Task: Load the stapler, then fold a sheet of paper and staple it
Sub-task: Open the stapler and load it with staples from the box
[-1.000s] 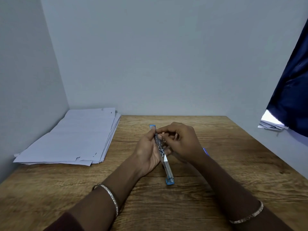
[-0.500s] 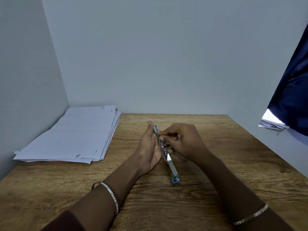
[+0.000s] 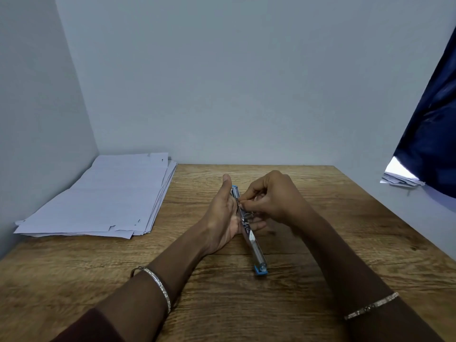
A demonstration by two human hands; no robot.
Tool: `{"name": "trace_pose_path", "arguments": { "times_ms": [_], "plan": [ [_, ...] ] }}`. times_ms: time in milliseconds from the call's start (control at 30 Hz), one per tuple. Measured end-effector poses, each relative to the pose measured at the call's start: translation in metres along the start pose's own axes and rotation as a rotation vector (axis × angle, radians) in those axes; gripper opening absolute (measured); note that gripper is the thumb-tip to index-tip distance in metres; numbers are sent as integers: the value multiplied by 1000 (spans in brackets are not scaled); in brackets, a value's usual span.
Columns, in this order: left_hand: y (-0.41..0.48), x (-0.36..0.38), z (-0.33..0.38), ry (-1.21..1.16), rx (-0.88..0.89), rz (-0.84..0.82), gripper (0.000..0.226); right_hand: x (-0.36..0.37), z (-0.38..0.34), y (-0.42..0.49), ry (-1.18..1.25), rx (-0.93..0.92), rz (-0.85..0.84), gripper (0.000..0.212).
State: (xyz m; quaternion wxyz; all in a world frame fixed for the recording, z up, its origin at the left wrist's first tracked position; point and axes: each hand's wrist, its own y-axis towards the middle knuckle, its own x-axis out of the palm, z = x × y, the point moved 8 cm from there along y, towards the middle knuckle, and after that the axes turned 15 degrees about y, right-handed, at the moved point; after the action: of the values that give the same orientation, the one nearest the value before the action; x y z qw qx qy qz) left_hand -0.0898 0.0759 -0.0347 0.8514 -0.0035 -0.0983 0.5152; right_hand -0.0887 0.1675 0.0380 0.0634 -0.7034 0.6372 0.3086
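Observation:
A long stapler (image 3: 256, 253) with blue ends lies swung open flat on the middle of the wooden table (image 3: 246, 304), its near end pointing towards me. My left hand (image 3: 220, 218) holds its far half from the left, thumb raised, fingers curled under it. My right hand (image 3: 274, 196) comes in from the right and pinches something small, seemingly staples, at the metal channel; its fingertips hide the piece. A thick stack of white paper (image 3: 106, 196) lies at the table's far left.
Grey walls close off the table at the back and left. A dark blue cloth (image 3: 434, 134) hangs at the right over a few more sheets (image 3: 399, 178) beyond the table's right edge. Bare wood lies in front of my hands.
The stapler's near end has swung slightly to the right. My left thumb has lifted off the stapler's far end, and my right fingertips have slid a little along the channel.

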Motion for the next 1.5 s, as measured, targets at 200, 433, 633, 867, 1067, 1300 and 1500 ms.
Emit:
{"name": "trace_pose_path", "arguments": {
  "times_ms": [200, 433, 633, 867, 1067, 1300, 1500],
  "plan": [
    [3, -1, -3, 29, -14, -23, 91, 0, -7, 1, -97, -20, -21, 5],
    [6, 2, -6, 5, -19, -76, 94, 6, -9, 0, -84, -45, -87, 9],
    [3, 3, -3, -41, -17, -39, 82, 9, -9, -1, -68, -81, -125, 7],
    [2, 4, -3, -79, -37, -69, 78, 10, -6, -2, -53, -111, -125, 5],
    [1, 4, -3, -130, -52, -111, 85, -6, -3, -1, 69, -108, -42, 8],
    [1, -4, 0, -129, -15, -2, 38, -34, 30, -5, -183, 19, -20, 3],
    [0, -16, -4, -196, -44, 126, 33, -24, 46, -10, -386, 165, -150, 6]
  ]
}}
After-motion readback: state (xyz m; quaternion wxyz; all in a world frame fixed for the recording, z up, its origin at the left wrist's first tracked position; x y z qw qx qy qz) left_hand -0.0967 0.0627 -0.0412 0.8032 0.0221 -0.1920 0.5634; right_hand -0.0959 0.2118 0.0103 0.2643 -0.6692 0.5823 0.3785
